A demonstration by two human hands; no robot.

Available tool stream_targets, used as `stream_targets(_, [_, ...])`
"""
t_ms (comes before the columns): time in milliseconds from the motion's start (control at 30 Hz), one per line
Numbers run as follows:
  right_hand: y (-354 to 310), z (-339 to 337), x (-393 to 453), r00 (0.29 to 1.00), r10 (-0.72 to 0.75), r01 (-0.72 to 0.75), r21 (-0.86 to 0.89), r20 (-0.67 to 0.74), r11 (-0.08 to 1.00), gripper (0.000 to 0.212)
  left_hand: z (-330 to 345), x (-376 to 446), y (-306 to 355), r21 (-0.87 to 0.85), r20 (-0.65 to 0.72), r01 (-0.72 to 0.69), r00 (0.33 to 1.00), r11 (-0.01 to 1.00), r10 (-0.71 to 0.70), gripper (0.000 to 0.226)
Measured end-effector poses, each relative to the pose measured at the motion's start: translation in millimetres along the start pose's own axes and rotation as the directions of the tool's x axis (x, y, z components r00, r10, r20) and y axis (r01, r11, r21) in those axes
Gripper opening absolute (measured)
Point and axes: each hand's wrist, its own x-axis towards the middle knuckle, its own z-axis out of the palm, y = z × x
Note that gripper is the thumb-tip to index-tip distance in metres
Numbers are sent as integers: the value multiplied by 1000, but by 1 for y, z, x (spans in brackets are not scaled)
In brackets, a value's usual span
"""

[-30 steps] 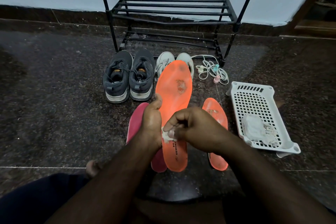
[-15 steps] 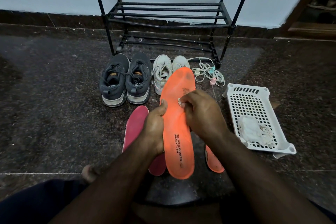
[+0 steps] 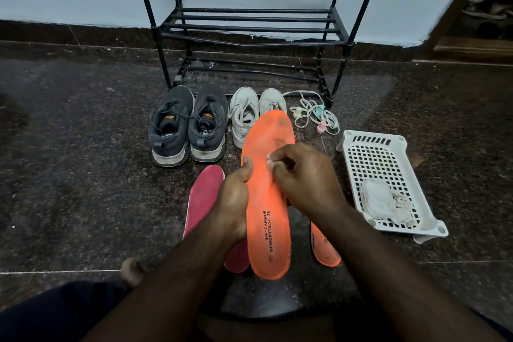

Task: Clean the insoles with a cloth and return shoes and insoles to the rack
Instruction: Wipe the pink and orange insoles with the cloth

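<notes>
The left hand [image 3: 231,197] grips 1 orange insole [image 3: 268,203]; the right hand's [image 3: 305,178] fingers pinch a small cloth [image 3: 269,161] (mid-wipe). Shoes [image 3: 188,125] and other insoles [image 3: 204,197] await the rack [image 3: 249,22].

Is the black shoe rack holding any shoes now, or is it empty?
Empty, as far as visible: the rack's visible shelves show only bare bars; the grey shoes and white shoes stand on the floor before it.

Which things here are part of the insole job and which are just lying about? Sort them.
Job: orange insole in the left hand; cloth in the right hand; second orange insole; pink insole; grey shoes; white shoes; rack.
Lying about: laces; basket with rags.
</notes>
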Motion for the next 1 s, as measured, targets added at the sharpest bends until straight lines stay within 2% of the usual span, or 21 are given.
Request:
stream_targets(100, [-3,6,-6,996,-61,63,-34,61,997,13,-3,2,-2,15,-21,16,1000,1000,-16,57])
stream_targets(200, [9,3,5,999,-19,15,-81,-50,997,14,-5,3,-2,14,-24,17,1000,1000,-17,58])
stream_targets(267, [9,-5,7,996,72,-72,-5,-51,997,14,-6,3,-1,1,-18,16,1000,1000,-16,60])
stream_targets(333, [2,-7,1,995,95,-98,111,29,989,14,-5,3,0,1,-3,9,1000,1000,-9,60])
stream_targets(400, [-4,-2,-7,996,11,-17,65,88,998,14,-4,3,-1,9,9,30,1000,1000,-30,63])
stream_targets(467, [4,3,-5,998,-39,40,-27,42,999,15,-6,4,-2,3,10,39,999,999,-39,63])
stream_targets(533, [9,1,3,1000,13,-14,-48,-17,999,16,-8,3,0,-13,5,29,1000,1000,-29,59])
stream_targets(633, [6,-5,4,996,90,-90,17,-12,996,19,-6,1,2,-26,16,31,999,999,-31,59])
stream_targets(800, [-8,2,-1,992,67,-69,10,104,998,15,-2,1,0,-28,-9,52,999,998,-52,60])
stream_targets(933, [-22,10,-12,928,131,-146,17,350,989,15,-5,2,2,-45,-44,59,997,997,-61,68])
stream_targets(1000, [-22,6,-11,912,168,-214,87,374,973,13,-5,2,1,-67,-48,56,997,996,-59,70])
